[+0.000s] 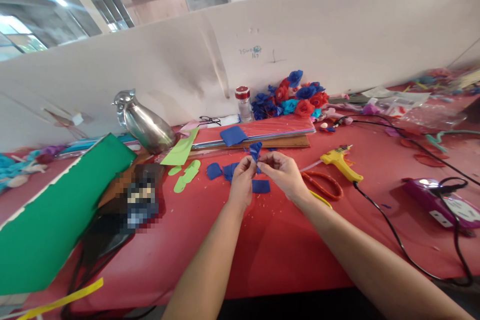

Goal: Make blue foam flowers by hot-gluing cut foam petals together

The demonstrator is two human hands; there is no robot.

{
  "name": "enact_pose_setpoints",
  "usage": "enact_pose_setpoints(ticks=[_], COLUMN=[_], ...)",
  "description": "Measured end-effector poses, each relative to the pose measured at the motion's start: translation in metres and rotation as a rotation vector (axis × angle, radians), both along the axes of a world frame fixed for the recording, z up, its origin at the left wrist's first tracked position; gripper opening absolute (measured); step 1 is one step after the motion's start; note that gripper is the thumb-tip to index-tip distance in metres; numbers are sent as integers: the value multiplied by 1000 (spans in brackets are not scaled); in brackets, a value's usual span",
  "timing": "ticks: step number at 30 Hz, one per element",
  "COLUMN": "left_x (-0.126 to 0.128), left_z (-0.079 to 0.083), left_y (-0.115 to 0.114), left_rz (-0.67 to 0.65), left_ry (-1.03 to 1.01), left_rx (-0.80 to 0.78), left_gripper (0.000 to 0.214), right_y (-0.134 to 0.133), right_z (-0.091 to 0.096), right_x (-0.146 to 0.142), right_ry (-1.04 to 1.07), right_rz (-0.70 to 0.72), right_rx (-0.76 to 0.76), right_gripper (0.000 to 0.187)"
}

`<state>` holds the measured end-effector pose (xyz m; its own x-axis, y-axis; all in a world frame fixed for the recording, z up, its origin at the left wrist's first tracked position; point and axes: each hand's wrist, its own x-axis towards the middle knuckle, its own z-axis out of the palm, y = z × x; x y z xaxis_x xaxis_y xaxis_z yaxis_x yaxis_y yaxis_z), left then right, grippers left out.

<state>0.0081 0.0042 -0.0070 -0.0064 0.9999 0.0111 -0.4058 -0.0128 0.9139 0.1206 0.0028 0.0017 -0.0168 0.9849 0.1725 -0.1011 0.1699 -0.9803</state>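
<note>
Where the two forearms reach out over the red table (277, 240), the left hand (242, 175) and the right hand (283, 172) meet above its middle, each pinching the blue piece (256, 150) between thumb and fingertips. The piece stands up between the hands, just clear of the tabletop, and its upper edge is curled. Both grips are narrow and closed on its lower part.

It looks like thin sheet material, so it is probably very light, soft and easy to crease. A light pinch low down, near the base, should leave the curled top undisturbed.

Just beneath the hands lie cut blue squares (260, 186). Pale green leaf shapes (187, 175) lie to their left. A large green sheet (56, 210) covers the near left corner.

To the right are an orange loop (324, 185), a yellow glue gun (341, 160) and its black cable (393, 230), then a purple power strip (442, 205).

Farther back, a stack of coloured sheets (285, 130) carries one blue square (233, 135), and a silver owl-shaped jug (144, 125) leans at the left. A jar with a red lid (243, 102) and a heap of red and blue flowers (296, 95) stand against the white partition (337, 35).
</note>
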Motion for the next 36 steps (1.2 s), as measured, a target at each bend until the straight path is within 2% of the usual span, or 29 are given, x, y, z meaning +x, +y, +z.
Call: enact_pose_setpoints(ticks=[5, 11, 16, 23, 27, 33, 36], left_x=[2, 5, 6, 8, 7, 6, 6], left_z=[1, -4, -4, -2, -3, -4, -2], left_y=[-2, -2, -2, -4, -3, -2, -3], left_rz=[35, 83, 70, 74, 64, 35, 34], left_ry=[44, 55, -16, 8, 12, 43, 37], left_rx=[26, 44, -2, -30, -44, -40, -6], left_gripper=[38, 30, 28, 28, 29, 27, 26], right_y=[1, 1, -1, -5, -4, -1, -1], right_z=[-2, -2, -3, 1, 1, -2, -1], right_x=[0, 0, 2, 3, 2, 5, 4], right_ry=[-30, -39, -190, -370, -388, -426, -350], right_rz=[-4, -14, -86, -171, -174, -170, -171], right_rx=[37, -1, 31, 95, 130, 79, 61], right_gripper=[19, 23, 20, 15, 15, 15, 15])
